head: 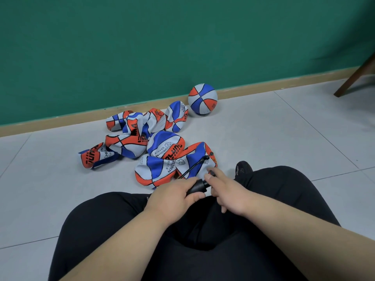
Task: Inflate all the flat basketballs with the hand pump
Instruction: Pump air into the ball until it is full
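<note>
- We see a person in black pants (284,199) sitting on the gray floor (284,128).
- The left hand (174,196) is curled round the black pump (195,187), with its fingers close together.
- The right hand (227,191) is just right of it. Its thumb and first finger touch the far end of the pump. The other fingers bend down loosely. We cannot tell if it pinches.
- A thin black hose (192,167) runs from the pump to the nearest flat ball (194,155).
- That ball lies on the floor just past the hands. It touches another flat one on its left.
- A pile of flat balls (138,136) lies farther off to the left, near the green wall (142,47).
- One round ball (203,99) sits far away, right of the pile, by the wall.
- A black shoe (243,168) peeks out on the right.
</note>
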